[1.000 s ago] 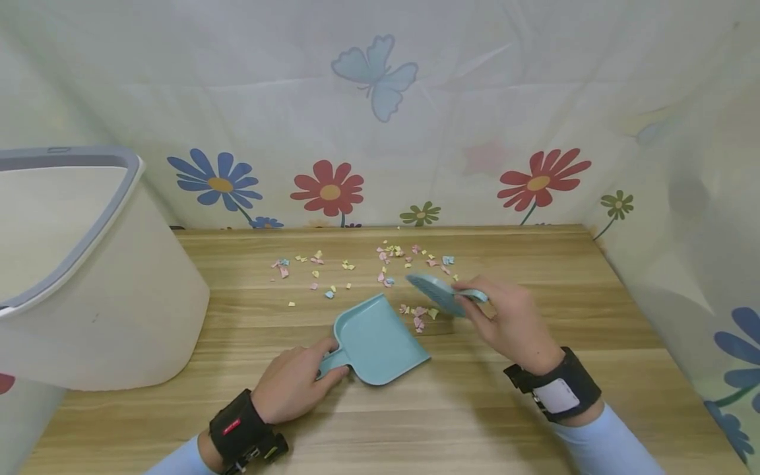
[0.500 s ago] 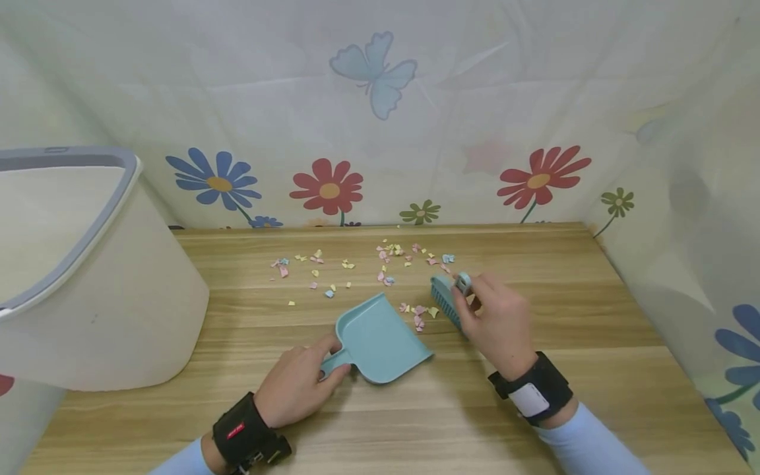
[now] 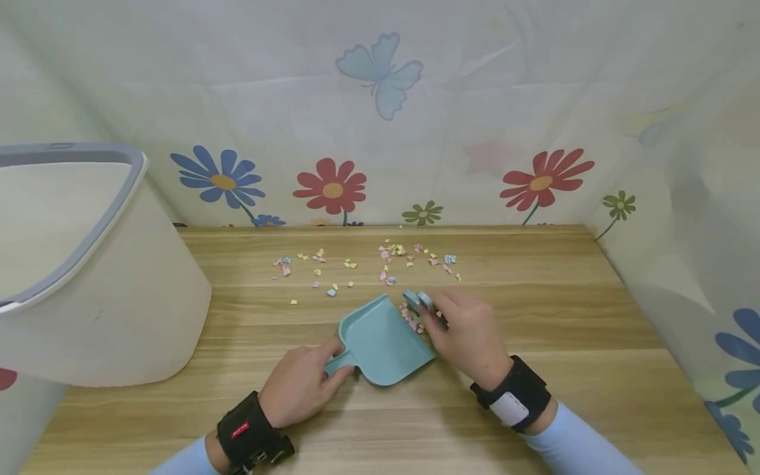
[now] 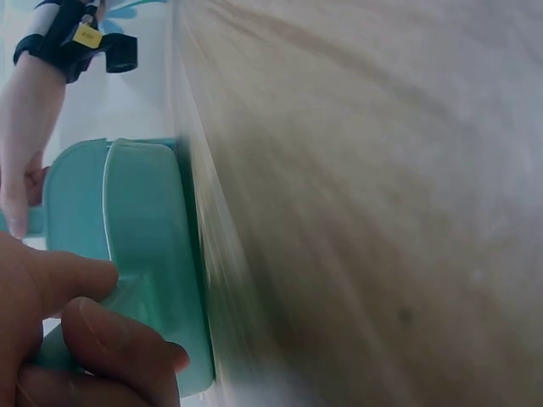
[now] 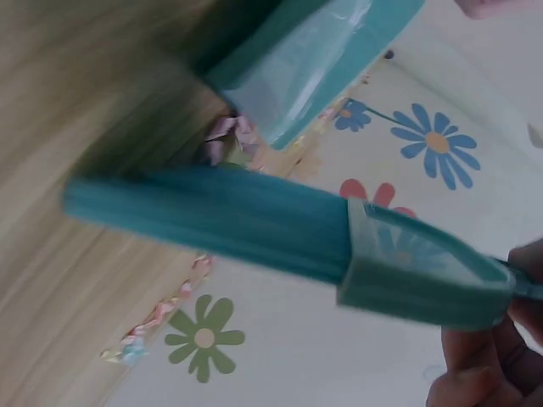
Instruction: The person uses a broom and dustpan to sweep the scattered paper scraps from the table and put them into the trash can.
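My left hand [image 3: 301, 384] grips the handle of a light-blue dustpan [image 3: 386, 340], which lies on the wooden table with its wide edge facing right. A small blue brush [image 3: 411, 299] is held by its handle in my right hand [image 3: 472, 333], just right of that edge. Its bristles [image 5: 221, 222] point down at the table in the right wrist view. Between brush and dustpan sits a small cluster of pink and yellow paper scraps [image 3: 411, 320]. More paper scraps [image 3: 392, 251] are strewn farther back. The left wrist view shows the dustpan [image 4: 153, 246] side-on beneath my fingers.
A tall white bin [image 3: 136, 284] with a grey rim stands at the left of the wooden table [image 3: 534, 297]. A curtain [image 3: 285, 79] printed with flowers and a butterfly hangs behind the table and along its right side.
My right hand has turned the brush bristles-down and moved it left toward the dustpan. The near paper scraps have been pushed together against the dustpan's edge. My left hand has hardly moved.
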Demonstrator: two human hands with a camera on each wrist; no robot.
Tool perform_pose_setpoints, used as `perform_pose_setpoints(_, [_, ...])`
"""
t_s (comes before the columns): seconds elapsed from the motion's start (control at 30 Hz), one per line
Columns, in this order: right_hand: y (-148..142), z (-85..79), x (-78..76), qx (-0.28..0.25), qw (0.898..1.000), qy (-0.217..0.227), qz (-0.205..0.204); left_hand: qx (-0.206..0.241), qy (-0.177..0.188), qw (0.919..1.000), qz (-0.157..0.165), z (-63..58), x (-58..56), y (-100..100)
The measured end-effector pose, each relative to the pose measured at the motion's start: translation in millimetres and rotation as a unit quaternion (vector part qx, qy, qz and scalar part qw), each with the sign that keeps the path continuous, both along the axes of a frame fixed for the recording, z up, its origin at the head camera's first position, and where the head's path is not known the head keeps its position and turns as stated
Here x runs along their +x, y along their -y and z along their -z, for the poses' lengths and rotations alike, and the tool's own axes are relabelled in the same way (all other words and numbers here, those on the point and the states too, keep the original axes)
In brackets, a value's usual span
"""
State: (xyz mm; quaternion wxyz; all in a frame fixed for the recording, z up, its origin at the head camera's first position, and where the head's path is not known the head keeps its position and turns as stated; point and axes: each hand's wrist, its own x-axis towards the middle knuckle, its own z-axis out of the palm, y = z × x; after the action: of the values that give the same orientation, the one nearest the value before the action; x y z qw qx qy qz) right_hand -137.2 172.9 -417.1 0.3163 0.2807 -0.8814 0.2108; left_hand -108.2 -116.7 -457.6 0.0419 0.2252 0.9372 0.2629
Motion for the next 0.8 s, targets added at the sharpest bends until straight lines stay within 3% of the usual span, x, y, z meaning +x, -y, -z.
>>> perform_pose_setpoints(0.1, [2.2,-4.8,-0.3,-0.008,0.999,0.020,-0.031,-0.010,-0.009,0.9999,-0.006,0.2,1.4,-1.2])
perform_pose_setpoints(0.2, [-0.7,-11.0,-5.6,-0.061,0.996,0.044,-0.049,-0.024,-0.011,0.9995,-0.015,0.7,3.2,-2.8])
perform_pose_setpoints(0.37, [-10.8,-17.8,-23.6,-0.126,0.991,0.043,-0.030,-0.042,-0.006,0.9988,-0.026,0.1,5.3,-5.0])
perform_pose_setpoints(0.57, [-14.1,-14.0,-43.7,-0.069,0.997,0.031,0.004,-0.047,-0.010,0.9983,-0.033,-0.8,6.1,-4.4])
perform_pose_setpoints(0.8, [-7.6,-4.9,-54.4,0.006,0.999,0.047,-0.002,-0.046,-0.009,0.9982,-0.036,-1.3,5.1,-4.0])
